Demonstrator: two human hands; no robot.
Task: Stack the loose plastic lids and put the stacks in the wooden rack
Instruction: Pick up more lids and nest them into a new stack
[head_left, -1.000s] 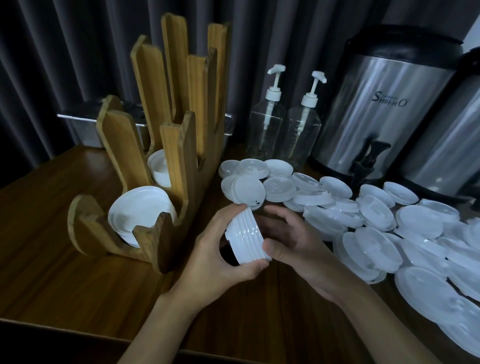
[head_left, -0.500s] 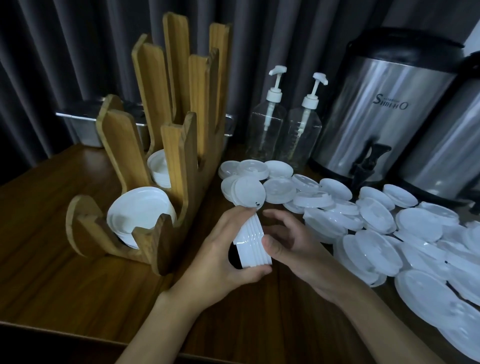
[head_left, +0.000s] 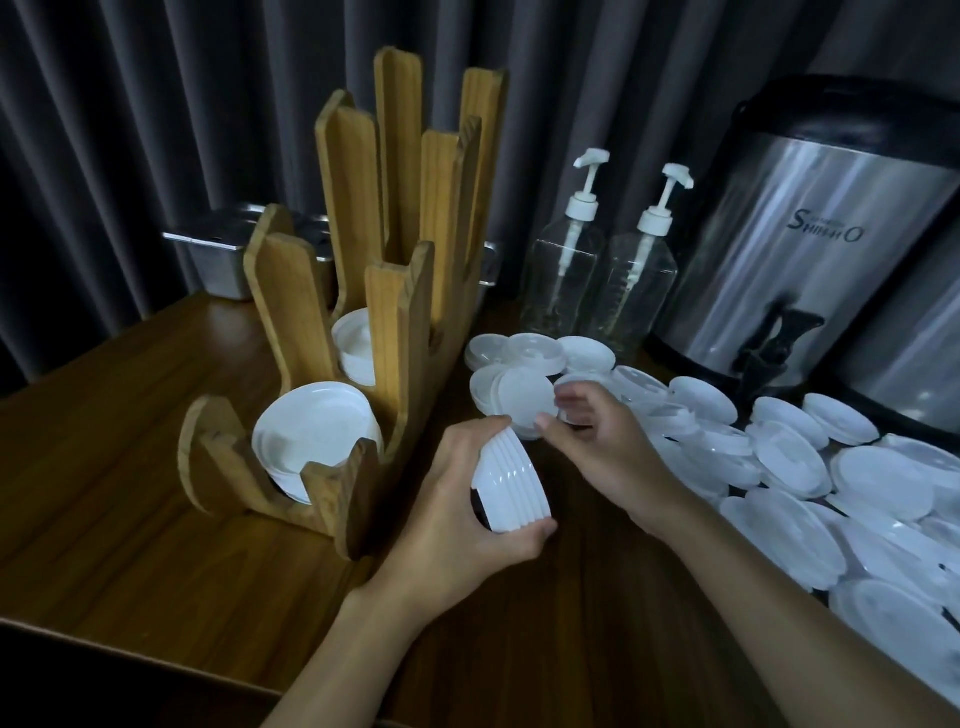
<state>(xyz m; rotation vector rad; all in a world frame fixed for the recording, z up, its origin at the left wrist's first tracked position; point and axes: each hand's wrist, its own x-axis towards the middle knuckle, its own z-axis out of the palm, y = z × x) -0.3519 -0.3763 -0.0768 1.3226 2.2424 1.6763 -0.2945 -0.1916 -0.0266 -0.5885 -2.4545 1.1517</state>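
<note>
The right hand (head_left: 597, 441) has left the stack (head_left: 511, 488) and reached to the loose lids (head_left: 779, 457), fingers (head_left: 545, 422) pinching one; the stack will likely grow. The left hand (head_left: 467, 499) grips the stack of thin white nested lids on edge, near the tabletop's (head_left: 130, 545) front edge, beside the rack (head_left: 395, 291).

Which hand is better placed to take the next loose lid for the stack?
Probably the right hand: it is already at a loose lid, while the left hand is occupied holding the stack.
</note>
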